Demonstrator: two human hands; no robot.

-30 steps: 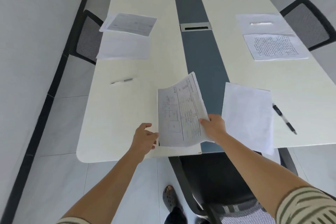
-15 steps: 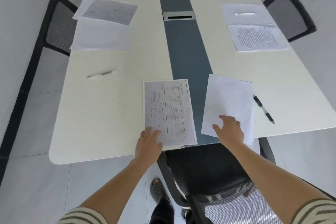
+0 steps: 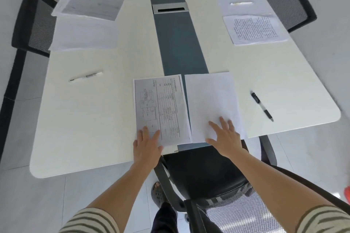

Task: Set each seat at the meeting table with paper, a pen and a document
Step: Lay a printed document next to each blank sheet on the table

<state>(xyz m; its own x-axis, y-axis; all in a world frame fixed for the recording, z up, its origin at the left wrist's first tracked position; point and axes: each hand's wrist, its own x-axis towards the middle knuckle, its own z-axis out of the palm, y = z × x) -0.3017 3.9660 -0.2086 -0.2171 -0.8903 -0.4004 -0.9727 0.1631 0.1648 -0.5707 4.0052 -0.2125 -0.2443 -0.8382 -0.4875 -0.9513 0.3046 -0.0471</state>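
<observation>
Printed document (image 3: 161, 108) lies flat at lower centre of frame, edge-to-edge with blank paper (image 3: 212, 104) on its right. Left hand (image 3: 146, 147) presses the document's near corner, fingers straight; right hand (image 3: 225, 137) rests flat, fingers spread, on the paper. Black pen (image 3: 262, 106) lies right of both on the table (image 3: 85, 128).

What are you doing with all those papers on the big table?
A person is setting places at a long meeting table. Their left hand lies flat on a printed document and their right hand on a blank sheet beside it. A black pen lies to the right of the sheet. Further along, the left seat's papers and the right seat's papers are already out.
</observation>
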